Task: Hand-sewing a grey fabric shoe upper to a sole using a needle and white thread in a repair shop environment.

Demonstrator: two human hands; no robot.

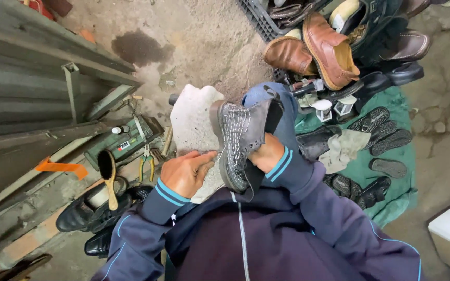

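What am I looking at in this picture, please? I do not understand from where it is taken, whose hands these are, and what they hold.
There is no machine here. One camera sits on a person's head and looks down, so the dark blue sleeves at the bottom belong to that person.

The right hand is pushed inside a grey shoe, holding it up with its stitched sole showing. The left hand touches the sole's edge with its fingers.

On the dirty floor, left, lie a shoe brush, black shoes and pliers. Right, a green cloth carries loose black soles. Above are brown shoes.
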